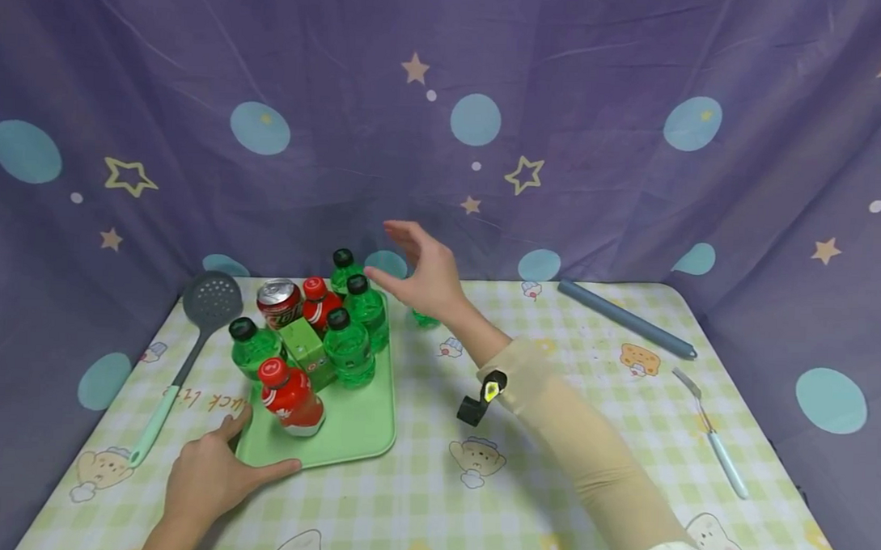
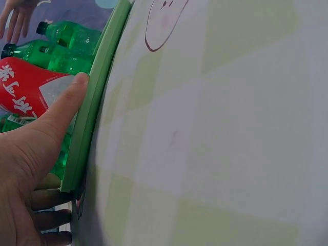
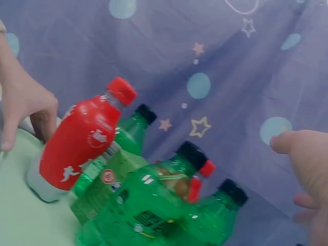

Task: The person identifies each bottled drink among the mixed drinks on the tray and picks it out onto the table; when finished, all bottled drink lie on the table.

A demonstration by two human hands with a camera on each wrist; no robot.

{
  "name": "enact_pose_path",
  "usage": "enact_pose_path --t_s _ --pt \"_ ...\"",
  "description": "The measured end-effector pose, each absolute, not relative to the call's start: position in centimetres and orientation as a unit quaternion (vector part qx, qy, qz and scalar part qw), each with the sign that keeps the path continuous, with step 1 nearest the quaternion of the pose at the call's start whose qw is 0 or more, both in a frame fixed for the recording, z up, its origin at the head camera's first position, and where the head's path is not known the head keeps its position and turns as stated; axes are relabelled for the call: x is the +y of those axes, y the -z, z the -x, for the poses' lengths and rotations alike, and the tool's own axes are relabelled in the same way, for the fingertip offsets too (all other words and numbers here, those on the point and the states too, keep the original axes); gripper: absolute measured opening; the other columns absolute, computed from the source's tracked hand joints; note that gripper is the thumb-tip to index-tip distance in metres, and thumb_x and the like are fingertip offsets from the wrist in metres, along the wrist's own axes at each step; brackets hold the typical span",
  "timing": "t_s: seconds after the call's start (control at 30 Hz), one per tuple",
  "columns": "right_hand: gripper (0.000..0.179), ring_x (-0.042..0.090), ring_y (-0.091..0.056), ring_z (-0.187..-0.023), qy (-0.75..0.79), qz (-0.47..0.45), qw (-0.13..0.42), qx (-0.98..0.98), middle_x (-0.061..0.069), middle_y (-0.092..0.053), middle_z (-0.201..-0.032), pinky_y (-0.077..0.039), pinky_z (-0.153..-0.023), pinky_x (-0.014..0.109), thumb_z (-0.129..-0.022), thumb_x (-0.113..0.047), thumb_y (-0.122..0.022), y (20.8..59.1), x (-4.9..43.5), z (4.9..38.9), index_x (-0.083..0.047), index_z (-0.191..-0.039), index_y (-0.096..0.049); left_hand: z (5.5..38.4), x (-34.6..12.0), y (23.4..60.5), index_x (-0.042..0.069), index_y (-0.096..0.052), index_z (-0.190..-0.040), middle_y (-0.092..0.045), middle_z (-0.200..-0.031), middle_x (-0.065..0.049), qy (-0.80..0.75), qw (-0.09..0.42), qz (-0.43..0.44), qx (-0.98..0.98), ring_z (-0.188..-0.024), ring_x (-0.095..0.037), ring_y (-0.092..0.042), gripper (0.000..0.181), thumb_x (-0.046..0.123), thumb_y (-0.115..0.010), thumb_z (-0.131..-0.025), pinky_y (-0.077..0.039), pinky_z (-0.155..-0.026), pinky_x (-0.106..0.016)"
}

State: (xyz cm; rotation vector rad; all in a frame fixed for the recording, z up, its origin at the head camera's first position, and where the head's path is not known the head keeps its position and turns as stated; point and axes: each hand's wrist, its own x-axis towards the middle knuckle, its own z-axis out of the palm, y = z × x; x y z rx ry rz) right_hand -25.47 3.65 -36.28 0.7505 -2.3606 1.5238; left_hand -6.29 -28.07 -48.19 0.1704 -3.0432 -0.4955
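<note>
Now, the left hand (image 1: pixel 208 469) spreads around the tray's (image 1: pixel 354 442) seven-o'clock corner, touching its rim; the right hand (image 1: pixel 431 276), also spread, hovers beside green bottles (image 1: pixel 369 309) at one. Inside, room opens toward five; tablecloth (image 1: pixel 542 481) extends past the three-o'clock edge.

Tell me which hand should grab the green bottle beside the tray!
Probably the right hand: it's close to that green bottle and holds nothing. The left hand is farther away, touching the tray near its corner.

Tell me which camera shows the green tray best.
The head view: looking down, it takes in most of the green tray. The left wrist view shows mainly one edge; the right wrist view, just part of its surface at lower left.
</note>
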Motion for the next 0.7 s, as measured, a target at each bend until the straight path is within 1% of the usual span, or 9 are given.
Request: enact_pose_path --t_s 0.07,0.2,0.3,0.47,0.7 --pt "0.064 0.023 -0.064 -0.138 -0.523 -0.261 0.096 -0.806 0.006 -0.066 -0.149 -0.054 -0.114 0.034 -0.094 -0.029 -0.083 36.5 3.1 25.2 -0.017 -0.152 -0.056 6.3 -28.1 48.2 -0.011 -0.057 -0.145 -0.057 -0.141 -0.040 0.162 0.031 -0.055 -0.985 -0.107 -0.066 -0.065 0.136 0.085 -0.088 -0.054 -0.058 -0.080 -0.066" --pt "0.064 0.025 -0.066 -0.136 -0.520 -0.266 0.069 -0.809 0.007 -0.065 -0.150 -0.055 -0.112 0.040 -0.096 -0.031 -0.081 37.3 2.2 24.9 -0.017 -0.153 -0.056 6.2 -28.0 48.2 -0.011 -0.057 -0.145 -0.058 -0.140 -0.040 0.162 0.032 -0.055 -0.985 -0.104 -0.065 -0.066 0.136 0.085 -0.088 -0.054 -0.058 -0.079 -0.065" --pt "0.062 0.027 -0.068 -0.134 -0.498 -0.274 0.070 -0.820 0.008 -0.065 -0.150 -0.056 -0.111 0.043 -0.097 -0.031 -0.081 37.9 1.7 24.8 -0.014 -0.152 -0.057 6.2 -28.0 48.1 -0.011 -0.058 -0.145 -0.058 -0.138 -0.041 0.164 0.034 -0.056 -0.984 -0.101 -0.065 -0.067 0.136 0.085 -0.088 -0.054 -0.058 -0.077 -0.065" --pt "0.057 0.027 -0.071 -0.129 -0.462 -0.271 0.073 -0.841 0.010 -0.069 -0.145 -0.058 -0.107 0.041 -0.097 -0.033 -0.081 38.9 1.0 24.6 -0.009 -0.146 -0.062 6.0 -27.9 48.1 -0.011 -0.058 -0.144 -0.059 -0.135 -0.042 0.168 0.038 -0.055 -0.984 -0.099 -0.065 -0.067 0.135 0.084 -0.089 -0.054 -0.058 -0.076 -0.065" --pt "0.055 0.030 -0.073 -0.126 -0.449 -0.254 0.061 -0.854 0.011 -0.071 -0.141 -0.059 -0.106 0.042 -0.098 -0.033 -0.080 39.9 0.2 24.3 -0.009 -0.144 -0.063 6.0 -27.9 48.2 -0.011 -0.059 -0.143 -0.061 -0.134 -0.041 0.168 0.047 -0.057 -0.983 -0.099 -0.065 -0.067 0.134 0.083 -0.090 -0.053 -0.058 -0.077 -0.065"
